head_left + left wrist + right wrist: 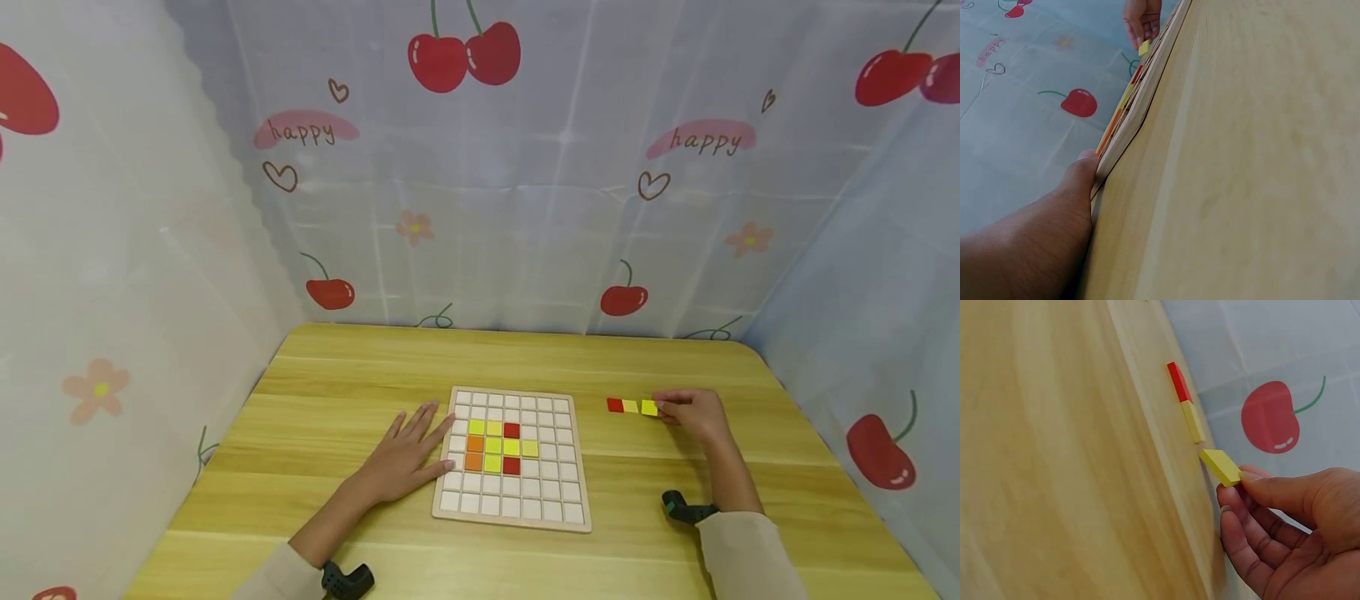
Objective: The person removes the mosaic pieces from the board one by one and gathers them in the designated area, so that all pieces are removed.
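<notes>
My right hand (692, 414) pinches a yellow square tile (1222, 467) between thumb and fingers. Just left of it, a red tile (615, 405) and a pale yellow tile (631, 407) lie end to end on the table. My left hand (408, 452) is spread flat, its thumb and fingertips over the left edge of a wooden grid board (513, 525). White squares fill most of the grid. Near its middle sit several yellow tiles, two red tiles and two orange tiles (474, 451). In the left wrist view, the left thumb (1085, 164) rests at the board's rim.
The wood-grain table (360, 367) has rounded far corners. Pale curtains (487, 200) with cherry prints stand behind it and on both sides. A dark wrist device (347, 581) is on the left wrist and another (686, 508) on the right.
</notes>
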`<state>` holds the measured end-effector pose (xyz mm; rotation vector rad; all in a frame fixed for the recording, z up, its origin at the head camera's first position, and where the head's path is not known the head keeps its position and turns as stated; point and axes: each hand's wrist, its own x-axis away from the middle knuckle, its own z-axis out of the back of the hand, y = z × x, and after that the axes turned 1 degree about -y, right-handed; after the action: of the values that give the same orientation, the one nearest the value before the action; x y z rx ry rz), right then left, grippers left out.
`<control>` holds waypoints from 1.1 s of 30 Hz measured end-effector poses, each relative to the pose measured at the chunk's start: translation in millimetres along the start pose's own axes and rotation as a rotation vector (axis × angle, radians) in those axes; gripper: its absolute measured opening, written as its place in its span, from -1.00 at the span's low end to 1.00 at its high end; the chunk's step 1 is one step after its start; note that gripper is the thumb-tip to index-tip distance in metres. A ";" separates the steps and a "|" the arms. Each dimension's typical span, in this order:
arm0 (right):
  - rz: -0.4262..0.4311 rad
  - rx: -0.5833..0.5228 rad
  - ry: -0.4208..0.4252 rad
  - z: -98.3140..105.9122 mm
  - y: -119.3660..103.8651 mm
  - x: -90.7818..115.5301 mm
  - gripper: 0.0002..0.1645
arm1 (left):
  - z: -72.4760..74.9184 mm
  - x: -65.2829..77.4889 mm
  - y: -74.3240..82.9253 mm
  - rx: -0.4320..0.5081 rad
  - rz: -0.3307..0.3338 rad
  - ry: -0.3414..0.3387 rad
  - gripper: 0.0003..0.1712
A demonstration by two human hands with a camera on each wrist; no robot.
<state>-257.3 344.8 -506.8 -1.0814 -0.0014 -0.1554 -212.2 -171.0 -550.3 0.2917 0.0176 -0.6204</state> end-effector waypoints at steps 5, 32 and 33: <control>0.008 0.008 0.010 -1.8 4.9 -1.0 -0.68 | 1.5 0.0 0.7 0.006 0.003 -0.016 -0.10; 0.043 0.103 0.037 -12.7 -2.0 0.4 -0.72 | -3.1 -0.3 -1.6 0.005 -0.005 0.008 -0.11; 0.042 0.105 0.035 -12.7 -1.9 0.5 -0.71 | -3.0 -0.4 -1.6 0.005 -0.003 0.003 -0.10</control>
<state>-258.0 332.8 -511.1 -0.9728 0.0446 -0.1351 -213.2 -171.2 -553.5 0.2971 0.0199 -0.6235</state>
